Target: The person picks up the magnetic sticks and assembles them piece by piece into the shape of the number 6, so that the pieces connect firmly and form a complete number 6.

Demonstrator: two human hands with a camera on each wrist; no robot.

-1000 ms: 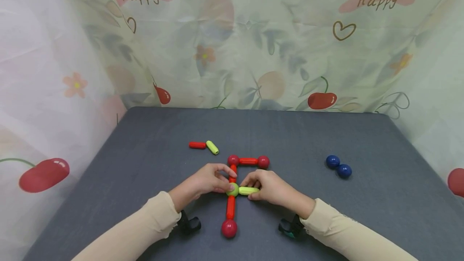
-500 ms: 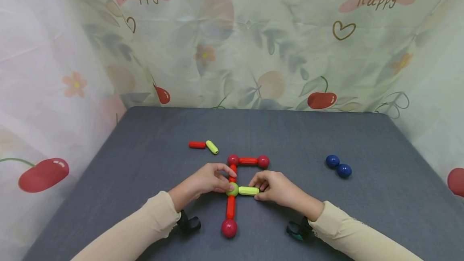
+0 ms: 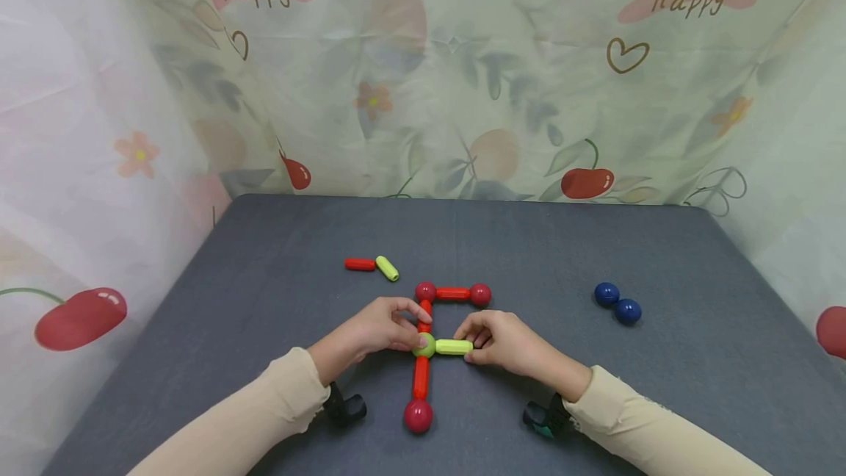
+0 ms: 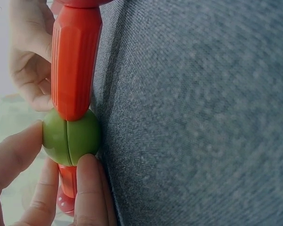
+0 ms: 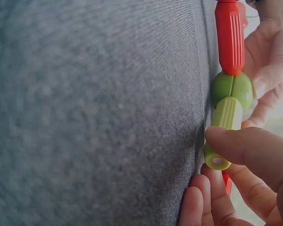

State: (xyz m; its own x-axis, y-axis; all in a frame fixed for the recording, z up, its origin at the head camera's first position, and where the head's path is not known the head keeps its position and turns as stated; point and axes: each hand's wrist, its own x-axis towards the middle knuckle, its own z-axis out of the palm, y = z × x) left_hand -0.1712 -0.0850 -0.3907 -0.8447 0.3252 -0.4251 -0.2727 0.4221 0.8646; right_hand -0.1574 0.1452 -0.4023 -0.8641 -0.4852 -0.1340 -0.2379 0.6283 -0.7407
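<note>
On the table lies a figure of toy rods and balls. Its green ball (image 4: 71, 137) joins a red rod (image 3: 421, 378) toward me, another red rod leading away, and a yellow-green rod (image 3: 453, 347) on the right. My left hand (image 3: 386, 327) pinches the green ball between thumb and fingers. With thumb and fingertips my right hand (image 3: 500, 344) holds the free end of the yellow-green rod, whose end hole shows in the right wrist view. A red ball (image 3: 418, 416) ends the near rod. At the far side, a red rod (image 3: 452, 293) links two more red balls.
Behind the figure, a loose red rod (image 3: 360, 264) and a loose yellow-green rod (image 3: 387, 269) lie end to end. Two blue balls (image 3: 617, 303) sit together at the right. A patterned curtain (image 3: 449, 79) hangs beyond the table's back edge.
My right hand has slid right along the yellow-green rod to its outer end, mostly during the first half second. My left hand and the figure have stayed in place.
</note>
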